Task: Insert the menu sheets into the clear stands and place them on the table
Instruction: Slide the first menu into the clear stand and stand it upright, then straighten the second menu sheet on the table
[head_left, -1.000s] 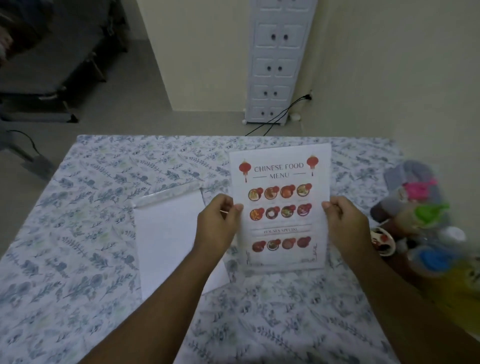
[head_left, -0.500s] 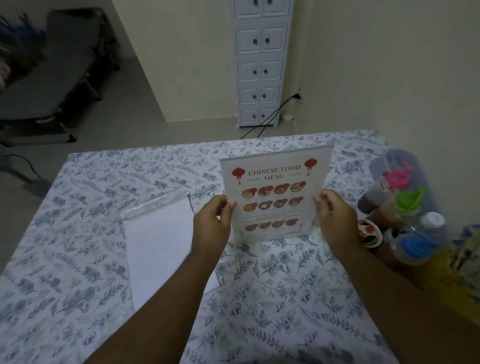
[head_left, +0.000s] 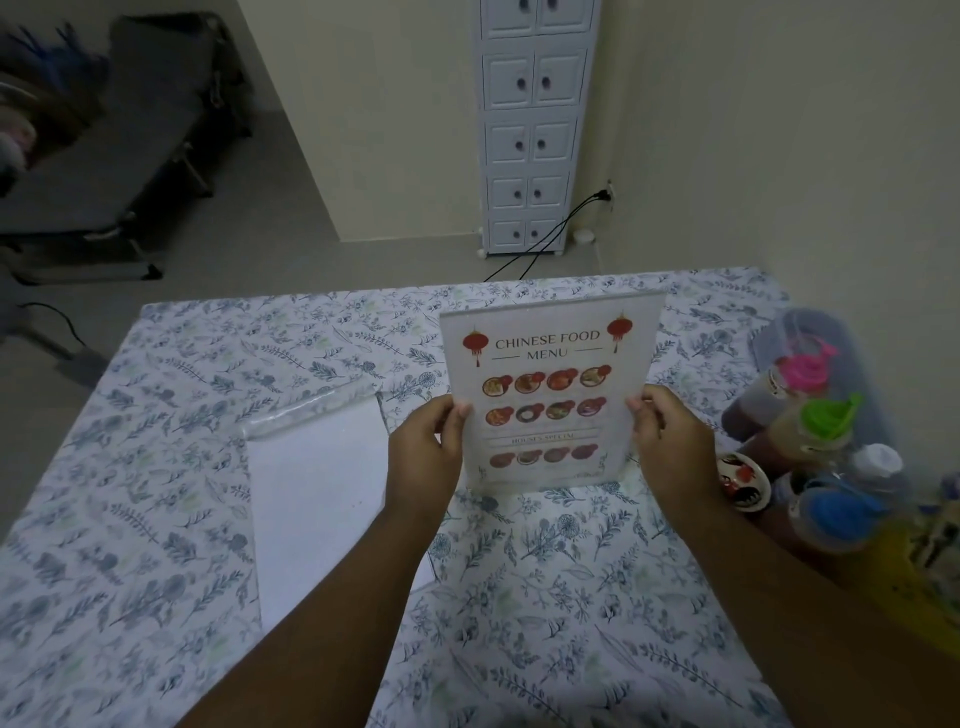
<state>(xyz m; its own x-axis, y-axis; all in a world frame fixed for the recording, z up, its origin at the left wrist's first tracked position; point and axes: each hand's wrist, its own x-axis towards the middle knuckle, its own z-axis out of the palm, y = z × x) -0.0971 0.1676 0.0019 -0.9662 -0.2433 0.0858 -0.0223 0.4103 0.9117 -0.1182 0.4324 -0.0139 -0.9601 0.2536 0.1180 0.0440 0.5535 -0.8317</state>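
A clear stand holding a "Chinese Food Menu" sheet (head_left: 550, 384) stands nearly upright in the middle of the table (head_left: 156, 467), its lower edge at or just above the floral cloth. My left hand (head_left: 428, 449) grips its left edge and my right hand (head_left: 670, 441) grips its right edge. A second clear stand (head_left: 322, 499) lies flat to the left, showing a blank white sheet face; my left forearm crosses its right side.
Several sauce bottles with pink, green, white and blue caps (head_left: 826, 431) crowd the table's right edge beside a small patterned dish (head_left: 743, 480). A tall white drawer cabinet (head_left: 530, 130) stands against the wall beyond the table, with cables on the floor.
The menu stand has been raised from lying tilted back to nearly upright, with both hands holding its sides throughout. The view has shifted upward a little.
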